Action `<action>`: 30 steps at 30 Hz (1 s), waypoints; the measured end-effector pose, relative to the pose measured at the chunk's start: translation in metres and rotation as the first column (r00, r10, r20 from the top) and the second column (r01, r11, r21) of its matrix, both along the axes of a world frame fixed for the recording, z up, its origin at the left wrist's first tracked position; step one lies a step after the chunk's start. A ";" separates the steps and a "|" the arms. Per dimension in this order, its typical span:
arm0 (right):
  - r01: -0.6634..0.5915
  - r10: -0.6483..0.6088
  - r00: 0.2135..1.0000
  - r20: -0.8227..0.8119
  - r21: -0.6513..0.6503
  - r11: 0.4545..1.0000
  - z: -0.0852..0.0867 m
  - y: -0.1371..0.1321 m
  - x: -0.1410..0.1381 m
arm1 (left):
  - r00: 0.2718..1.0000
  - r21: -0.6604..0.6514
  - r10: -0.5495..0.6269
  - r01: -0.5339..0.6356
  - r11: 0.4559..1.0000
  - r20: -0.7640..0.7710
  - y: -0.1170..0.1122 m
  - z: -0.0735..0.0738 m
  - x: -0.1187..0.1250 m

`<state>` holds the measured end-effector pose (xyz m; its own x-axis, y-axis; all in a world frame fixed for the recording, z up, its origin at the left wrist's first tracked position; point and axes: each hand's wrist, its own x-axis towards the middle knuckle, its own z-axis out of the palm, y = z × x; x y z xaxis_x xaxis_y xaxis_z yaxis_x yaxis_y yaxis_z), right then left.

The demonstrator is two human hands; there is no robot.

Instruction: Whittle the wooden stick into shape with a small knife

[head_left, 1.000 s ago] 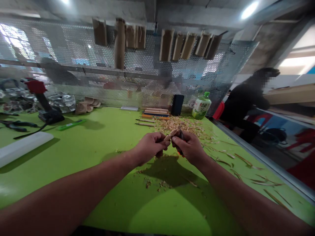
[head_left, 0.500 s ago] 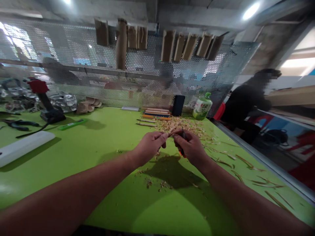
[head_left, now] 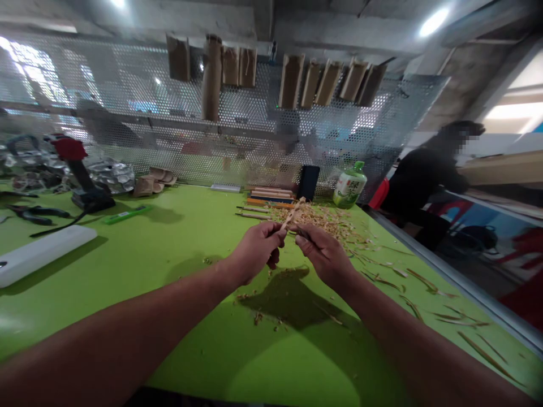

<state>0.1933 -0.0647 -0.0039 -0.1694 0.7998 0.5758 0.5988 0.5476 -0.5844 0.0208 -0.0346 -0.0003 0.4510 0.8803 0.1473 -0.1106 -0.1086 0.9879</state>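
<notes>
My left hand (head_left: 263, 247) is closed around the lower end of a slim, pale carved wooden piece (head_left: 291, 217), which slants up and away from me. My right hand (head_left: 326, 251) is closed on a thin dark tool (head_left: 302, 230), mostly hidden by the fingers. The tool's visible end meets the wooden piece or lies just beside it; I cannot tell which. Both hands are close together above the green table (head_left: 190, 339). Behind them spreads a heap of wood shavings (head_left: 326, 219).
Two slim carving tools (head_left: 253, 212) lie behind the hands. A green-labelled bottle (head_left: 350, 185) and a dark upright box (head_left: 308, 182) stand at the back. Leftward are a cordless drill (head_left: 78, 169), pliers (head_left: 36, 213), a green cutter (head_left: 127, 214) and a white bar (head_left: 46, 254). A person (head_left: 428, 175) is at right.
The wooden piece now points up and away, where hands mostly covered it before. The right hand has turned, and the red-orange part beneath it no longer shows.
</notes>
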 end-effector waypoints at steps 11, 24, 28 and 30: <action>-0.004 0.004 1.000 0.014 -0.062 0.998 -0.004 0.005 0.005 | 1.000 0.048 0.013 -0.013 0.999 0.002 -0.001 -0.002 -0.001; 0.037 -0.028 0.996 0.084 -0.102 0.994 -0.003 0.000 0.001 | 0.991 0.133 0.072 -0.056 0.990 -0.115 -0.001 0.001 -0.003; 0.062 -0.057 0.997 0.046 -0.107 0.992 -0.004 -0.003 -0.001 | 0.987 0.120 0.080 -0.064 0.991 -0.139 -0.001 0.002 -0.003; 0.061 -0.058 0.997 0.044 -0.080 0.995 -0.002 -0.003 -0.001 | 0.988 0.091 0.067 -0.055 0.994 -0.137 -0.002 0.002 -0.002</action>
<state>0.1923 -0.0682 -0.0060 -0.1428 0.8529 0.5021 0.6537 0.4622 -0.5992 0.0186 -0.0366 0.0021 0.4186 0.8933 0.1639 0.0371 -0.1971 0.9797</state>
